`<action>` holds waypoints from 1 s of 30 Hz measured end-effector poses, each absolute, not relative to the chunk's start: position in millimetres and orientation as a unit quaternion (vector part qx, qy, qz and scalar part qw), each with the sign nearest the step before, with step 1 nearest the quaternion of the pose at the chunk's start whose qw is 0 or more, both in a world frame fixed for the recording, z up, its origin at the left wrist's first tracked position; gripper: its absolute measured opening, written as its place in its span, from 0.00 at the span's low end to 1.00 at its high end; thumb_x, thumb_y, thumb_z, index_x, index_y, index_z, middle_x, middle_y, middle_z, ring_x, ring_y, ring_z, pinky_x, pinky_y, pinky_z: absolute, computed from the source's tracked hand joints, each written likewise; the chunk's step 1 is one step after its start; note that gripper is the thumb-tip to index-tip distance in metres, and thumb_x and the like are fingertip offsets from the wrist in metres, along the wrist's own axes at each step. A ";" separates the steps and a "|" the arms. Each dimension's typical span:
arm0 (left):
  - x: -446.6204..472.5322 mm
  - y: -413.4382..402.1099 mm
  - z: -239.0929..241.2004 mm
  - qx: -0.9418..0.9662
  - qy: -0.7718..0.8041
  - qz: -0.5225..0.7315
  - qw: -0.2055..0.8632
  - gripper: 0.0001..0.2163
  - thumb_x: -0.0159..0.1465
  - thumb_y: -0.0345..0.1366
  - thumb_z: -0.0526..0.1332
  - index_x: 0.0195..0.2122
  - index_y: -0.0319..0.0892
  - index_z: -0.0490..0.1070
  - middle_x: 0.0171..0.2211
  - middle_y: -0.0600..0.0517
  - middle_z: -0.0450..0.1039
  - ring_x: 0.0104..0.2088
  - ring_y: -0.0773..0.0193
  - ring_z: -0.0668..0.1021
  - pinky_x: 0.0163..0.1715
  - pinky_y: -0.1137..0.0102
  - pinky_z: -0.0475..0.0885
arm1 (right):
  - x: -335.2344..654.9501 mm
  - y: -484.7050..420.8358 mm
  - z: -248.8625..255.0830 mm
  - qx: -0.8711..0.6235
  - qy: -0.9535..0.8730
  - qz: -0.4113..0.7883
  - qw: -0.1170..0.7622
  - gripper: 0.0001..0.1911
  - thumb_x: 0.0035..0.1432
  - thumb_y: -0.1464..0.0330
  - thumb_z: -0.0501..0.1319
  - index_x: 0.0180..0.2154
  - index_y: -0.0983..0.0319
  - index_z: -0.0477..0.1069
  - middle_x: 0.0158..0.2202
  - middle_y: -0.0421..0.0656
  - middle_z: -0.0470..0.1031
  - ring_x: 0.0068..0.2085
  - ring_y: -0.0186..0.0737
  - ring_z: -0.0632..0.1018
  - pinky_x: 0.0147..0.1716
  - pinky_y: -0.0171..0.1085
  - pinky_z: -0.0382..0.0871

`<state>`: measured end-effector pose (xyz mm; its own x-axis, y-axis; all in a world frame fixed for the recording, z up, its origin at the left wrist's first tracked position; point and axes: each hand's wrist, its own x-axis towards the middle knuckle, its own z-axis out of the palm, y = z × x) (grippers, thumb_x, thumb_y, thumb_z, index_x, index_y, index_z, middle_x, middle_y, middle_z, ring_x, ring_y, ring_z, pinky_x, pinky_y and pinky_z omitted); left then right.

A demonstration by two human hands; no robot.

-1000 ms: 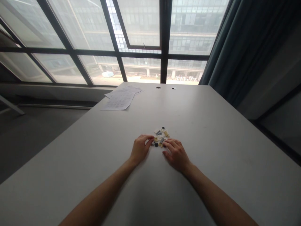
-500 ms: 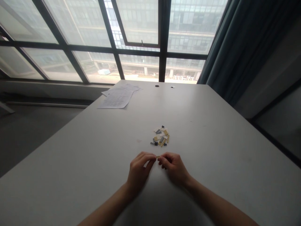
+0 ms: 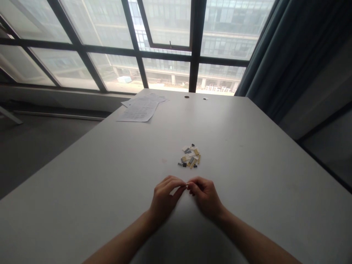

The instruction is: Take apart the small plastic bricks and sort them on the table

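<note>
My left hand [image 3: 168,192] and my right hand [image 3: 203,192] meet fingertip to fingertip just above the white table [image 3: 123,176]. Both are closed in a pinch on a small tan building brick [image 3: 187,184], of which only a sliver shows between the fingers. Just beyond my hands lies a loose pile of building bricks [image 3: 191,157] in tan, white, grey and black. Among them, a grey brick [image 3: 191,160] lies near the middle, and a black piece [image 3: 184,165] sits at the near left edge.
Printed paper sheets [image 3: 140,109] lie at the far left of the table. Two cable holes, one a dark round hole [image 3: 186,97], are near the far edge. Behind stand the window frames [image 3: 195,47], with a dark curtain [image 3: 264,55] on the right.
The fingertips of my two hands have drawn closer together, so less of the tan brick shows. The whole view has shifted slightly; the pile looks the same.
</note>
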<state>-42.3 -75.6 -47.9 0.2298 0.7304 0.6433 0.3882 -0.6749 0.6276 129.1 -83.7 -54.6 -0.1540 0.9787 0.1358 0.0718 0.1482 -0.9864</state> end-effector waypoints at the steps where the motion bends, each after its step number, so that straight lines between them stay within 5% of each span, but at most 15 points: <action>1: -42.4 -75.7 -47.6 0.767 0.359 0.503 0.172 0.01 0.62 0.32 0.62 0.34 0.44 0.74 0.30 0.50 0.77 0.32 0.63 0.79 0.33 0.69 0.76 | 129.0 -83.8 -54.7 -0.442 -0.593 0.477 0.476 0.11 0.59 0.63 0.60 0.32 0.63 0.76 0.26 0.41 0.75 0.27 0.34 0.73 0.30 0.33 0.68; 15: -43.4 -75.5 -48.8 0.776 0.355 0.498 0.153 0.04 0.60 0.29 0.64 0.34 0.44 0.73 0.31 0.52 0.77 0.33 0.65 0.78 0.35 0.70 0.75 | 127.5 -83.9 -57.9 -0.463 -0.592 0.444 0.488 0.07 0.58 0.66 0.62 0.38 0.61 0.76 0.33 0.43 0.78 0.34 0.38 0.76 0.37 0.37 0.71; 30: -60.5 -66.7 -46.2 0.780 0.556 0.280 0.060 0.06 0.61 0.32 0.59 0.27 0.42 0.69 0.27 0.52 0.72 0.30 0.61 0.73 0.33 0.67 0.67 | 127.5 -85.1 -54.2 -0.503 -0.634 0.377 0.451 0.11 0.56 0.72 0.60 0.42 0.61 0.74 0.34 0.42 0.75 0.31 0.34 0.73 0.32 0.34 0.68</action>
<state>-60.5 -66.7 -46.2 0.2249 0.9013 0.3702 0.8342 -0.3745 0.4049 127.5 -85.1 -54.2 -0.0869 0.9775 0.1923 0.2977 0.2097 -0.9313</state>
